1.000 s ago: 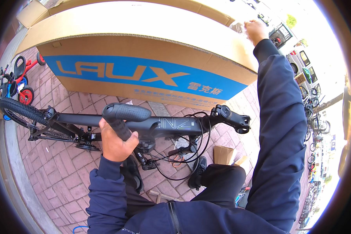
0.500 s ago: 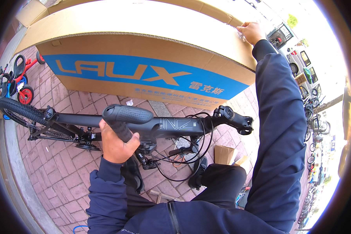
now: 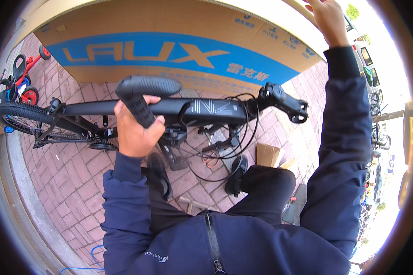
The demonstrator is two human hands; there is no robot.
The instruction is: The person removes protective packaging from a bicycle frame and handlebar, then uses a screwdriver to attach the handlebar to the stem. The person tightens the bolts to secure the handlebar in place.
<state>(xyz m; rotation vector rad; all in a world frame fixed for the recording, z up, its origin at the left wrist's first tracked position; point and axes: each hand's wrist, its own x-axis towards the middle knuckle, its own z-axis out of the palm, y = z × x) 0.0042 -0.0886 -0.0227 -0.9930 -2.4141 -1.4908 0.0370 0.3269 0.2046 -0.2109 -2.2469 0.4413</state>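
Note:
My left hand (image 3: 137, 135) is wrapped round a black handlebar grip (image 3: 141, 109), whose ridged, broad end (image 3: 151, 85) sticks out over the bike's frame. The black bicycle frame (image 3: 165, 108) runs across in front of me, with its rear wheel (image 3: 23, 112) at the left and its stem (image 3: 287, 101) at the right. Black cables (image 3: 250, 137) loop down from the front. My right hand (image 3: 329, 20) is raised at the upper right by the box's edge; its fingers look apart, partly cut off by the picture's top, and nothing shows in them.
Beyond the bike stands a large cardboard box (image 3: 124, 73) with a blue band. A red child's bike (image 3: 30, 94) is at the far left. Brick paving (image 3: 73, 192) lies below, with a small carton piece (image 3: 267, 156) near my foot and a blue cord (image 3: 94, 256).
My right hand has moved up and right from the box's rim, and the clear crumpled plastic it held is out of sight. The bike and my left hand sit higher in the picture.

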